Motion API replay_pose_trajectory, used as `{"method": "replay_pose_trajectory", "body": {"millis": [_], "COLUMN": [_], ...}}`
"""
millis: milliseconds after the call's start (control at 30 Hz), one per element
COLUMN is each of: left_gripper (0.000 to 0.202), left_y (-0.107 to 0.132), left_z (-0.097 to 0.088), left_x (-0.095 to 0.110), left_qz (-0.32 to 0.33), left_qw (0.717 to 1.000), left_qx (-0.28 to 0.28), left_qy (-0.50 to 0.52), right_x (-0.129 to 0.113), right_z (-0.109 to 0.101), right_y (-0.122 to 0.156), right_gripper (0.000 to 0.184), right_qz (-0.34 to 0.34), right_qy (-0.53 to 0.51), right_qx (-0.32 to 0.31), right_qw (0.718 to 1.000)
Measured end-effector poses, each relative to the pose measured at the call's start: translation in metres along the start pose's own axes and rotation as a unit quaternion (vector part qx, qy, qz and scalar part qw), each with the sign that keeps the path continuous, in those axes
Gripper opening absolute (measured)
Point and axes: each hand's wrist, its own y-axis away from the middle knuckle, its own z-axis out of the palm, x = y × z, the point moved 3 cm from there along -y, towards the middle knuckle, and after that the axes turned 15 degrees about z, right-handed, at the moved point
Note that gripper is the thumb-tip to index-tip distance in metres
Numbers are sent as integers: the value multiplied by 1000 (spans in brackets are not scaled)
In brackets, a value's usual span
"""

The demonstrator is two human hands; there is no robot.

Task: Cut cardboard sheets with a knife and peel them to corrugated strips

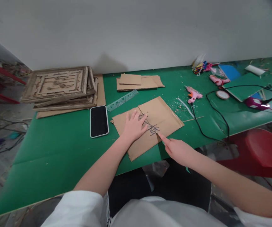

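Observation:
A brown cardboard sheet (159, 115) with scribbled pen lines lies on the green table (55, 151) in front of me. My left hand (134, 126) rests flat on its left part, fingers spread. My right hand (176, 148) is closed in a pinch at the sheet's near edge, its tip at the scribble. It grips a thin thing whose teal end shows below the hand; I cannot make out what it is.
A black phone (99, 120) and a clear ruler (122, 100) lie left of the sheet. Stacked cardboard frames (57, 86) stand at the back left, flat cardboard pieces (138, 82) behind. A pink glue gun (192, 94) with black cable, craft clutter and a red chair (261, 151) are on the right.

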Motion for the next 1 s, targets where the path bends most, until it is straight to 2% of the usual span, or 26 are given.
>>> {"method": "replay_pose_trajectory", "body": {"millis": [200, 333, 433, 533, 633, 767, 900, 1000], "left_gripper": [46, 47, 53, 65, 88, 91, 69, 57], "left_y": [-1, -3, 4, 27, 58, 95, 119, 133], "left_z": [2, -1, -11, -19, -18, -13, -15, -35], "left_x": [1, -1, 0, 15, 43, 73, 86, 88], "left_qz": [-1, 2, -10, -3, 40, 58, 92, 113], "left_qw": [1000, 1000, 1000, 1000, 997, 993, 988, 991], "left_qx": [-10, -10, -2, -16, -64, -103, -127, -72], "left_qy": [11, 2, -13, -26, -8, -6, -11, 15], "right_x": [7, 16, 32, 58, 90, 116, 123, 127], "right_z": [5, 8, 6, 1, -2, -3, -5, -7], "right_y": [13, 22, 31, 31, 10, -33, -63, -74], "right_gripper": [53, 50, 49, 49, 52, 49, 50, 50], "right_qz": [11, 7, -9, 5, 89, 187, 207, 209], "right_qy": [-28, -93, -164, -203, -149, -19, 30, 25], "right_qx": [-16, -6, 11, 67, 156, 231, 252, 258], "right_qw": [999, 996, 986, 977, 972, 954, 945, 943]}}
